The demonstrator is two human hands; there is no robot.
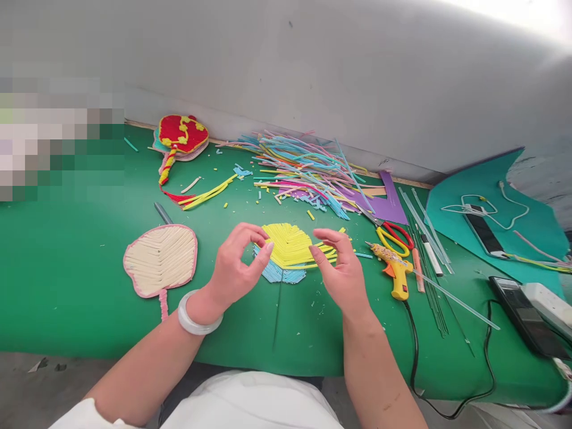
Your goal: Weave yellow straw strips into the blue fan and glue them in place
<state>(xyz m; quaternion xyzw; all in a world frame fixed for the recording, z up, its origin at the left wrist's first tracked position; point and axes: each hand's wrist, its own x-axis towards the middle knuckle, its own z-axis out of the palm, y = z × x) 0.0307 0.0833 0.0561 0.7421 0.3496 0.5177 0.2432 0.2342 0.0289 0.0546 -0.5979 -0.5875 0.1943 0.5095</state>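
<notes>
A yellow fan panel point(288, 238) of pipe cleaners laid in a V pattern lies on the green table. Beneath it shows a blue pipe-cleaner panel point(282, 274), with a thin dark wire point(277, 316) running toward me. My left hand point(243, 259) has thumb and index finger closed at the yellow panel's left edge. On the other side, my right hand point(337, 262) is held with thumb and fingers apart, beside loose yellow strip ends point(328, 253) that stick out to the right. Whether its fingertips touch them I cannot tell.
Left lie a cream fan point(161, 261) and a red-yellow fan point(184, 131). Behind is a pipe-cleaner heap point(299, 170). On the right are scissors point(393, 238), a corded yellow glue gun point(395, 271), wires point(431, 286), glue sticks point(426, 226) and a phone point(527, 316).
</notes>
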